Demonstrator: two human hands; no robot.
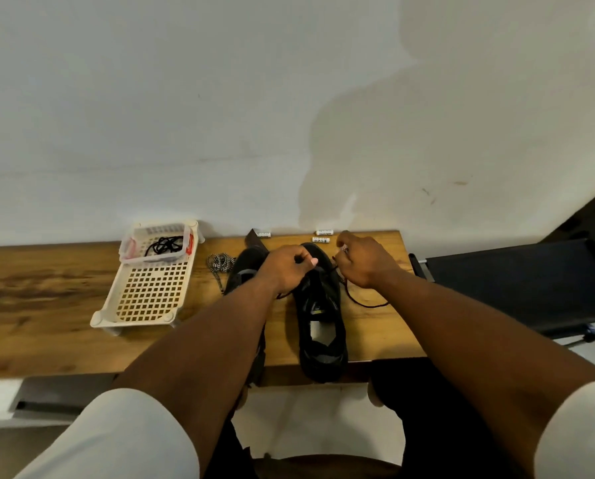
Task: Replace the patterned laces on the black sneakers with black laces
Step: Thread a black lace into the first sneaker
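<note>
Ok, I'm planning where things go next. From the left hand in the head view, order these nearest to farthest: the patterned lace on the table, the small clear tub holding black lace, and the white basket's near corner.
From the left hand:
1. patterned lace, just left of it by the shoe.
2. clear tub, farther left, at the basket's back.
3. white basket near corner, far left and toward the person.

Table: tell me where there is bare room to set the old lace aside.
Free: the wooden table left of the cream basket; a smaller patch right of the right sneaker. Crowded: between basket and sneakers, where the patterned lace lies, and the far edge by both hands.
</note>
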